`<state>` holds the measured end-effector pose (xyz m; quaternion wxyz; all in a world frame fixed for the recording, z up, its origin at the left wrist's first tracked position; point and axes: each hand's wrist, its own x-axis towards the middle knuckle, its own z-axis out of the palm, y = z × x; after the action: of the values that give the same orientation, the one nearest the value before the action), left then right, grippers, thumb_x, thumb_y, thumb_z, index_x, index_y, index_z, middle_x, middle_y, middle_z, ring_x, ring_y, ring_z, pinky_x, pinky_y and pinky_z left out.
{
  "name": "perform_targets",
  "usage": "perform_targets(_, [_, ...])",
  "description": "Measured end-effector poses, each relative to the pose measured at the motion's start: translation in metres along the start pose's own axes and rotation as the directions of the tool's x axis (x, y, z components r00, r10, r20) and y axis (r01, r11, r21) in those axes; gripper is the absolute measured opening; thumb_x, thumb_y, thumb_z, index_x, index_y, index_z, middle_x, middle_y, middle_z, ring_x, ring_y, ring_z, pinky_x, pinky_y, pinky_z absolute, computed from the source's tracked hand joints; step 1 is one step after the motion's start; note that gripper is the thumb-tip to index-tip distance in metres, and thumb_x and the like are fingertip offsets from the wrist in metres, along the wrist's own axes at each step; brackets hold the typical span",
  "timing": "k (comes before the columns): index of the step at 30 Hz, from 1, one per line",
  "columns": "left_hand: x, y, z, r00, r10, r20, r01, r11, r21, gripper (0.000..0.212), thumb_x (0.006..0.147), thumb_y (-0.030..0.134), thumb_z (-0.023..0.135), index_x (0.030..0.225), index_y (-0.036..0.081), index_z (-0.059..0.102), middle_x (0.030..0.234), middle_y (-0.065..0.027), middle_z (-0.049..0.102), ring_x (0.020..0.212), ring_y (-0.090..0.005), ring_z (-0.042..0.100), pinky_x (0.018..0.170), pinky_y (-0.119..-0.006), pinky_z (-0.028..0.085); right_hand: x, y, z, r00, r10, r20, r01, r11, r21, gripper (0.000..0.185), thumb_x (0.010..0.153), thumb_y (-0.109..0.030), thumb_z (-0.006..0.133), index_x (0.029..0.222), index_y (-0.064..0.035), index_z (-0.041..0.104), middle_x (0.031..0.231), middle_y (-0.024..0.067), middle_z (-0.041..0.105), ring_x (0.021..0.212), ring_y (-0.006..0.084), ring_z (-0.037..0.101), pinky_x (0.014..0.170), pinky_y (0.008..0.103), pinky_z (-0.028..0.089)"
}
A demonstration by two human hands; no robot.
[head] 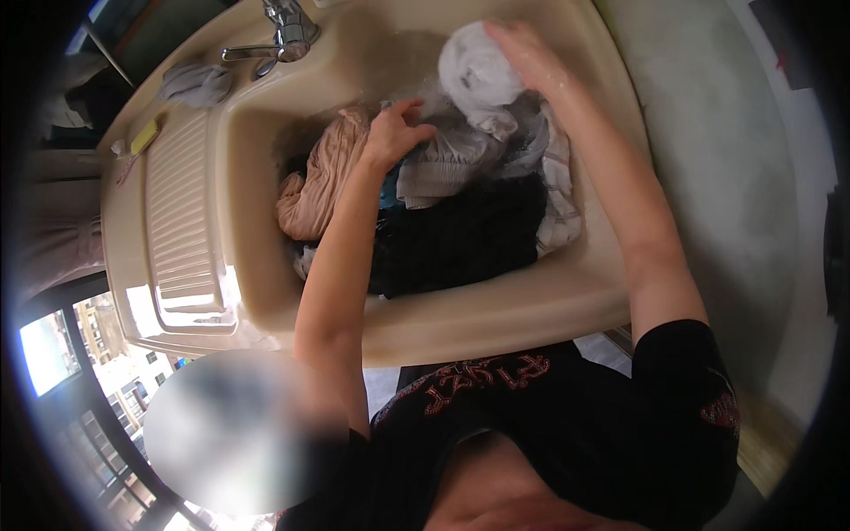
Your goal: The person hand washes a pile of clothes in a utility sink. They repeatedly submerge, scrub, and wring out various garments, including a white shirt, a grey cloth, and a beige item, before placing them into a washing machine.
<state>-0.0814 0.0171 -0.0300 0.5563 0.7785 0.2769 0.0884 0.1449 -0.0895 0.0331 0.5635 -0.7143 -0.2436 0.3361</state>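
Observation:
My right hand (528,56) holds a bunched white wet cloth (475,66) at the back right of the beige laundry sink (425,332). My left hand (398,133) hovers over the basin with fingers spread, nothing seen in it. Beneath and beside it lie a peach-coloured garment (332,179) and a grey garment with a gathered band (441,172). A black garment (465,232) fills the front of the basin. A white checked cloth (556,192) lies along the right wall. Water shows among the clothes.
A chrome faucet (289,33) stands at the back left. Beside it a grey cloth (196,85) rests on the rim. The ribbed washboard (179,212) is left of the basin, with a yellow-headed brush (144,137) at its upper left. A wall (717,166) borders the right side.

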Motion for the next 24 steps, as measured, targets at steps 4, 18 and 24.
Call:
perform_targets(4, [-0.006,0.063,0.002,0.998,0.053,-0.018,-0.055,0.893,-0.446,0.07,0.065,0.028,0.075,0.123,0.004,0.046,0.114,-0.0122,0.053,0.101,-0.0174,0.05,0.074,-0.029,0.042,-0.057,-0.139,0.016,0.985,-0.123,0.118,0.135,0.986,-0.102,0.032,0.081,-0.024,0.06,0.1,0.0019,0.058,0.086,0.0061,0.061,0.074,0.0117,0.056,0.061,0.0262,0.045])
perform_targets(18, [0.015,0.006,-0.062,0.925,-0.349,-0.15,0.148,0.696,-0.703,0.021,0.069,0.0,0.052,0.089,-0.002,0.055,0.078,-0.0104,0.058,0.067,-0.0206,0.056,0.057,-0.03,0.046,0.016,0.057,-0.029,0.995,-0.071,0.074,0.075,0.995,-0.064,0.063,0.071,-0.025,0.071,0.124,-0.0024,0.045,0.116,0.0151,0.054,0.106,0.0238,0.052,0.089,0.0322,0.04])
perform_targets(24, [0.015,-0.004,0.0,0.975,-0.216,-0.054,0.167,0.87,-0.465,0.037,0.068,-0.003,0.055,0.104,-0.006,0.049,0.097,-0.0138,0.057,0.088,-0.0239,0.055,0.072,-0.032,0.046,0.003,0.119,0.035,0.965,-0.01,0.261,0.222,0.562,-0.797,0.046,0.077,-0.026,0.064,0.113,0.0001,0.053,0.109,0.0217,0.056,0.102,0.0309,0.054,0.082,0.0372,0.044])
